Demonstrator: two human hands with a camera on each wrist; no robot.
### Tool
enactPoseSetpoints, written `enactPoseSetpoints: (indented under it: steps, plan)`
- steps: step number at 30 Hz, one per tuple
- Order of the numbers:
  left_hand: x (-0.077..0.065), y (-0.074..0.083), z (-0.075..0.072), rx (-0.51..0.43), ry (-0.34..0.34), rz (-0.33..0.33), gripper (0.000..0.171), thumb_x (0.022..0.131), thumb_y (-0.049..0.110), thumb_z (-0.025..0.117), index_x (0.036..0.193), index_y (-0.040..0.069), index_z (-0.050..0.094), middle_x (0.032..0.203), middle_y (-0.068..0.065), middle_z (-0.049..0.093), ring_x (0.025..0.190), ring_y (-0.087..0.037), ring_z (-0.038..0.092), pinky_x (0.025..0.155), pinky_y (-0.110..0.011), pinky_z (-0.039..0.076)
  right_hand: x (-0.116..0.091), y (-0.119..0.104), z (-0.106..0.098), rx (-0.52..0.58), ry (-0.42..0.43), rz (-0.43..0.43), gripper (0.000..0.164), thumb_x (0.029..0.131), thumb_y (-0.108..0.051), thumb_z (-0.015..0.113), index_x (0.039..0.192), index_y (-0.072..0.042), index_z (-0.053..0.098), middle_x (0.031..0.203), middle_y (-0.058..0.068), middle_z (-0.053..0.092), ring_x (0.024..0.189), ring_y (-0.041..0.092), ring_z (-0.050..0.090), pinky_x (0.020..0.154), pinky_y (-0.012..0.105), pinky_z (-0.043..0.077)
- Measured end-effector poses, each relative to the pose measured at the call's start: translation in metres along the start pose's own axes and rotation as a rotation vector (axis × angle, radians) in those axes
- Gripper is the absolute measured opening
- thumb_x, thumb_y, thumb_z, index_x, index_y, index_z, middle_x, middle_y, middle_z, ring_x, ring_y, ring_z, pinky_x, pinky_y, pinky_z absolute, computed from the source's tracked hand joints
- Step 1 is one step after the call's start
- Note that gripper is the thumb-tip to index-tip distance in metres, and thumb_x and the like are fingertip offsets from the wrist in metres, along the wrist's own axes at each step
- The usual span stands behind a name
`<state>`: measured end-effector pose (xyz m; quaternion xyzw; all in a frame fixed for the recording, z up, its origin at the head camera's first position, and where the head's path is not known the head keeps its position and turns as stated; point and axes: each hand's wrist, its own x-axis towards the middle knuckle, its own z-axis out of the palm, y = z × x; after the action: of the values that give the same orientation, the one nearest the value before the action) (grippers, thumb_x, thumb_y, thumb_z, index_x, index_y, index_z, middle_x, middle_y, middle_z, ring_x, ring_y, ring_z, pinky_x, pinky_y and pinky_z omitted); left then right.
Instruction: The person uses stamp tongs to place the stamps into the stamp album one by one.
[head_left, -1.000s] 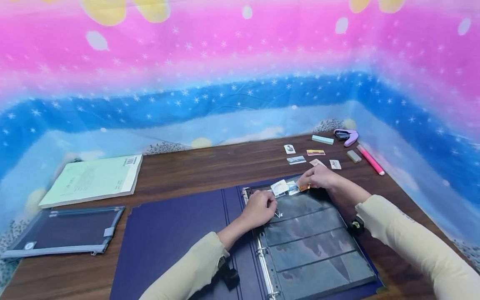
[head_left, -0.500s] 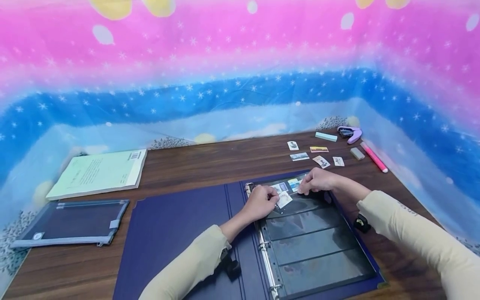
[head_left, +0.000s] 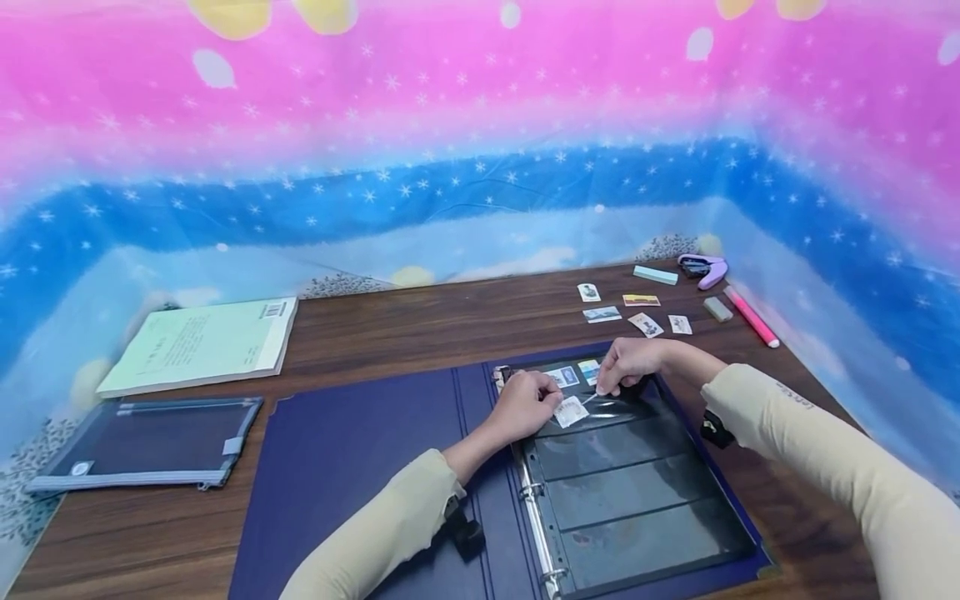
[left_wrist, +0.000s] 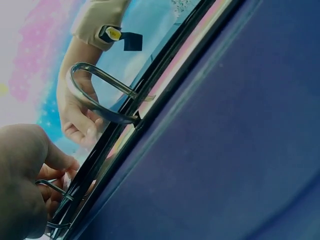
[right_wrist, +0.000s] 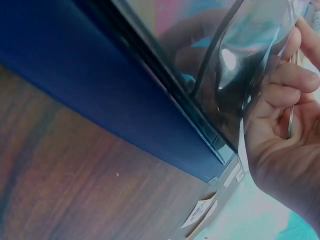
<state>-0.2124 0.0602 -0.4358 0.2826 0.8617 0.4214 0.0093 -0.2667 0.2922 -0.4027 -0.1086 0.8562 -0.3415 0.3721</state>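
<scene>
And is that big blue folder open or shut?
Open: the blue folder lies spread flat on the table, with its metal rings and dark pocket page showing.

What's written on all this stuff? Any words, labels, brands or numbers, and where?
No text is clear enough to quote.
Pale green book: lines of print and a barcode, too small.
Right sleeve: dark lettering, too blurred.
Zip pouch: round white mark, too small.
Picture slips on the table: any print too small.
Pale slip at the binder page: likewise.
</scene>
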Motion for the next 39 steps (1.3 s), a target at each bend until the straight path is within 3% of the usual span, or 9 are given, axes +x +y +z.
enactPoseSetpoints:
  steps: [9,15,23,31,39]
  plan:
    - [-0.001,0.001,-0.001,0.066,-0.003,-0.030,0.016,0.083,0.012,0.060,0.069,0.012,0.068,0.068,0.003,0.063,0.068,-0.008,0.048,0.074,-0.021,0.038,0.004,-0.006,0.003,-0.048,-0.061,-0.017,0.023,0.074,-0.015,0.071,0.083,0.006,0.069,0.055,-0.009,0.058,0.047,0.001,0.037,0.048,0.015,0.028]
    - [-0.002,0.001,0.001,0.092,0.008,-0.038,0.015,0.083,0.014,0.062,0.070,0.012,0.068,0.072,0.002,0.065,0.074,-0.010,0.049,0.077,-0.022,0.038,0.004,-0.008,0.008,-0.055,-0.062,-0.045,0.024,0.076,-0.013,0.070,0.084,0.009,0.066,0.054,-0.010,0.056,0.046,0.002,0.036,0.048,0.015,0.028]
    - [-0.001,0.000,0.002,0.123,0.009,-0.020,0.013,0.083,0.013,0.062,0.072,0.012,0.069,0.075,0.001,0.066,0.075,-0.010,0.051,0.077,-0.022,0.039,0.006,-0.011,0.008,-0.100,-0.107,-0.086,0.023,0.077,-0.013,0.068,0.085,0.009,0.066,0.056,-0.010,0.057,0.048,0.002,0.038,0.049,0.016,0.029]
    - [-0.001,0.001,0.000,0.124,0.002,-0.026,0.012,0.083,0.013,0.062,0.074,0.012,0.070,0.076,0.000,0.067,0.077,-0.013,0.053,0.074,-0.022,0.039,0.010,-0.010,0.010,-0.089,-0.100,-0.114,0.020,0.079,-0.014,0.067,0.086,0.004,0.068,0.058,-0.010,0.057,0.049,0.002,0.038,0.050,0.016,0.031]
    - [0.000,0.002,0.001,0.125,-0.011,-0.038,0.012,0.084,0.014,0.062,0.076,0.013,0.071,0.077,0.001,0.067,0.076,-0.011,0.053,0.073,-0.021,0.038,0.009,-0.012,0.009,-0.077,-0.102,-0.085,0.018,0.079,-0.015,0.068,0.085,0.002,0.069,0.057,-0.009,0.057,0.048,0.002,0.038,0.049,0.016,0.031]
